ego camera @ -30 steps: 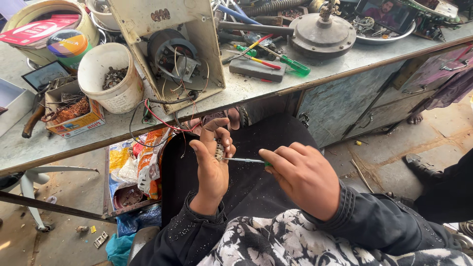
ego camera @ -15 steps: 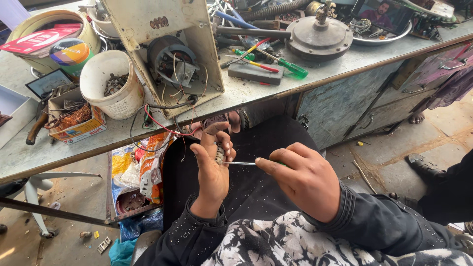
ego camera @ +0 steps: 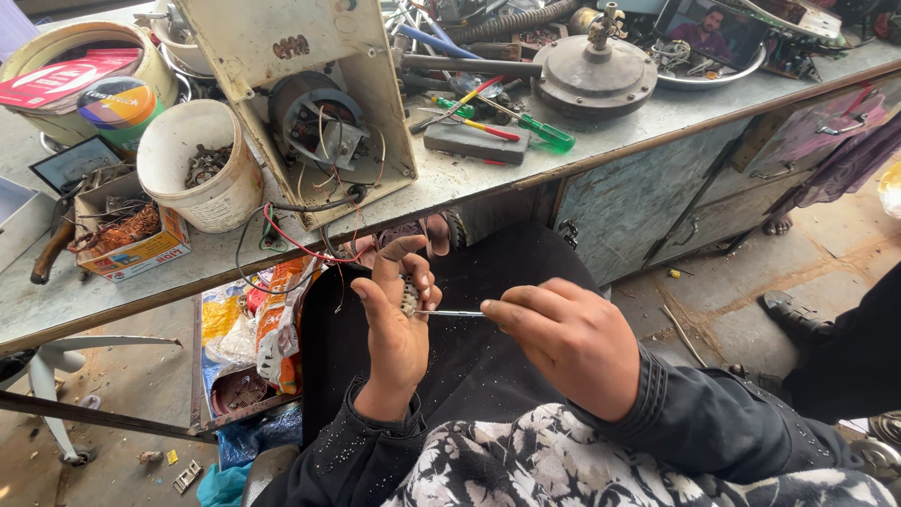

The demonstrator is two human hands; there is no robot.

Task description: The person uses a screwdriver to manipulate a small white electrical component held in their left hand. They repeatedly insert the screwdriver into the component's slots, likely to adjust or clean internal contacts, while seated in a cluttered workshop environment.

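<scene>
Screwdriver (ego camera: pixel 450 314) gripped in the right hand (ego camera: pixel 568 343) meets a small switch part (ego camera: pixel 409 297) pinched in the left hand (ego camera: pixel 394 324), apparently mid-screw-turning, demanding steady alignment.

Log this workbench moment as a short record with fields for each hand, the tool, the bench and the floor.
left hand: raised palm inward, pinching a small toothed part
right hand: grips a thin screwdriver, tip at the part
wires: red and black wires hang off the bench edge toward the left hand
bench: grey top, holds an open cream motor housing, a white bucket, a green-handled screwdriver
floor: colourful bags under the bench
</scene>
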